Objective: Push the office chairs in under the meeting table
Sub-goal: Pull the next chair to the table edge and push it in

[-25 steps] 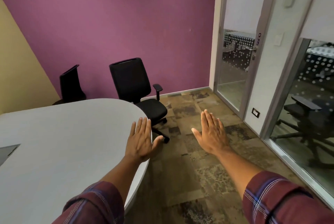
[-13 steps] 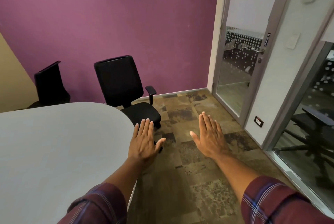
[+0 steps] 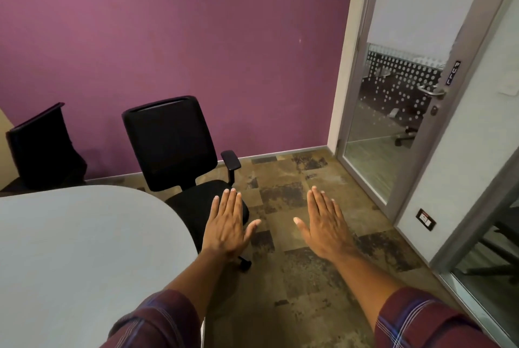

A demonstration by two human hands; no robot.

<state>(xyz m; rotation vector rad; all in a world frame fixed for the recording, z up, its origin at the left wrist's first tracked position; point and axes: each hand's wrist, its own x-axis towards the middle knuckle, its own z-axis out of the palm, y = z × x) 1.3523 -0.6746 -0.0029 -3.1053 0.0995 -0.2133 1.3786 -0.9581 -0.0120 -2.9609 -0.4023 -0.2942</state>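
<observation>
A black office chair (image 3: 174, 148) with armrests stands at the rounded end of the grey meeting table (image 3: 78, 249), its seat partly beyond the table's edge and its back toward the purple wall. A second black chair (image 3: 39, 148) sits at the far left behind the table, mostly hidden. My left hand (image 3: 227, 224) is held flat, palm down, in the air in front of the near chair's seat, holding nothing. My right hand (image 3: 325, 224) hovers flat over the floor to the right, fingers apart and empty. Neither hand touches a chair.
A purple wall (image 3: 196, 38) runs behind the chairs. A glass door (image 3: 393, 123) with a metal frame and handle stands at the right, with a glass partition beside it. Patterned brown carpet tiles (image 3: 295, 277) cover the floor between table and door.
The view has moved closer to the near chair and turned slightly. Both hands stay flat and empty, now nearer the chair's seat.
</observation>
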